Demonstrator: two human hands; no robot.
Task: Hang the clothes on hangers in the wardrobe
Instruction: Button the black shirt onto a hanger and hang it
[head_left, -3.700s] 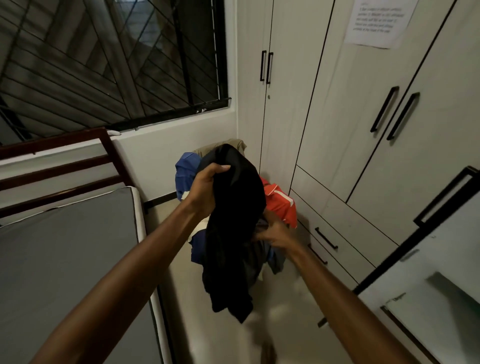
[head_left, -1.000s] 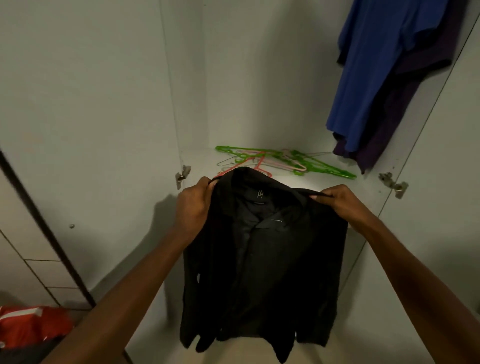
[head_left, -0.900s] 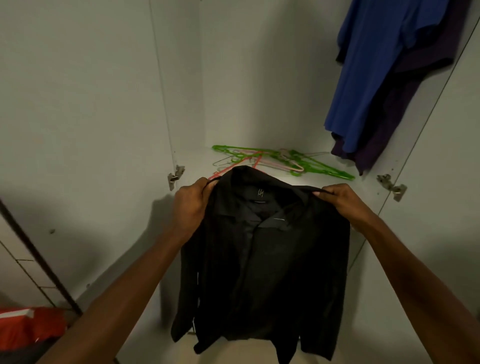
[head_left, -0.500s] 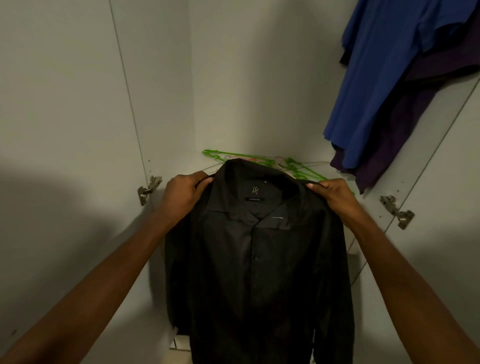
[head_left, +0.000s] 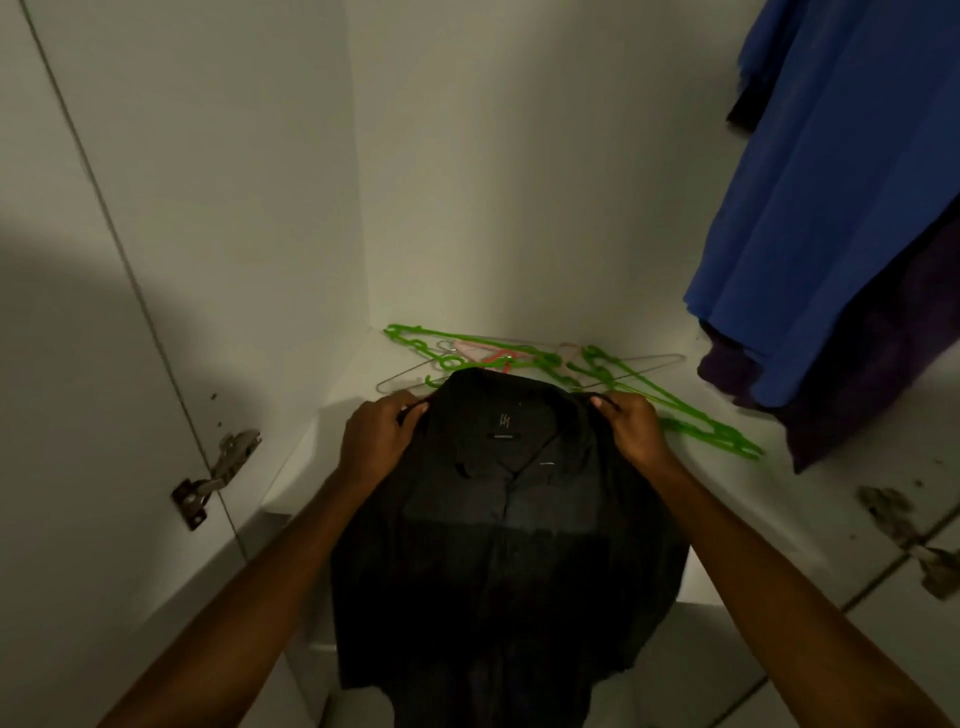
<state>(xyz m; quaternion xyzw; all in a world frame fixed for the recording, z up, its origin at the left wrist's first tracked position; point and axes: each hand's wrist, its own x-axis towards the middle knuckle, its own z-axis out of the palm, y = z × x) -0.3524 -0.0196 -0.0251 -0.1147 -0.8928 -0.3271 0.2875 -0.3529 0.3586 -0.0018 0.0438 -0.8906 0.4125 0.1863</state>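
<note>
While the black shirt (head_left: 498, 519) is spread by its shoulders, I note the head view, the only one I have: my left hand (head_left: 379, 441) pinches the left shoulder seam with curled fingers, and my right hand (head_left: 631, 428) pinches the right shoulder seam the same way, collar facing me, body of the shirt draping down over the front edge of the wardrobe shelf (head_left: 545, 322). The tangle of hangers (head_left: 571, 364) lies on that shelf just behind the collar, green ones over thin wire and pink ones. Up and to the right of the pile a blue garment (head_left: 831, 208) hangs, with a dark purple one (head_left: 872, 374) beneath it. My judgement: lay the shirt flat on the shelf front, free one hand, pull a single green hanger clear of the tangle, then feed it in through the collar opening. Risk: hooks snagging each other; lift one slowly.
</note>
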